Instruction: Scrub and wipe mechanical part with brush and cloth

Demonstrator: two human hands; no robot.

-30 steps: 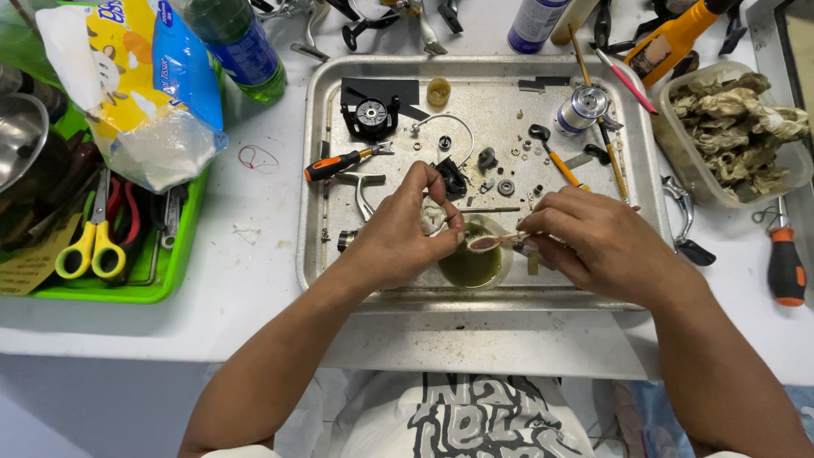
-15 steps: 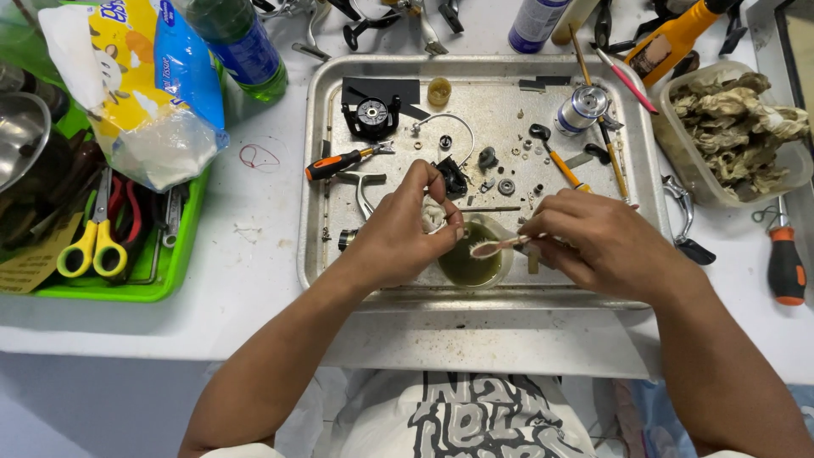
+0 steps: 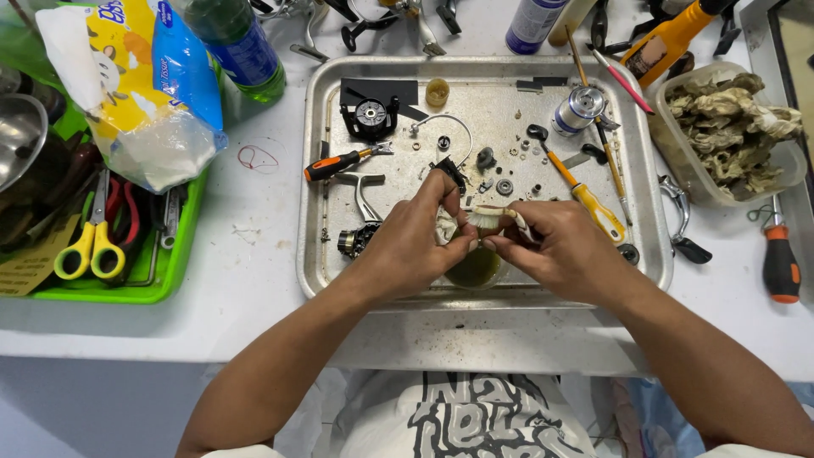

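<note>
Worktop: white worktop, cluttered with tools along its far edge.
Tray: large rectangular steel tray at centre, scattered with small dismantled metal parts, washers and screws.
Green bin: bright green plastic tray at the left, holding yellow-handled scissors.
Bag: yellow, blue and white plastic bag lying over the green bin's far corner.
Tub: clear plastic tub of crumpled grey-brown rags at the right, just off the steel tray.
Left hand: left hand over the near edge of the steel tray, fingers curled shut and pinching a small part against a scrap of white cloth; the part itself is too hidden to identify.
Right hand: right hand touching fingertips with the left, closed on a small pale-bristled brush, bristles pointing at the pinched part.
Cup: small round cup of murky olive-green liquid directly beneath both hands, inside the steel tray.
Screwdrivers: yellow-handled screwdriver just beyond the right hand; orange-and-black-handled tool beyond the left hand.
Black part: black round housing piece at the tray's far side.
</note>
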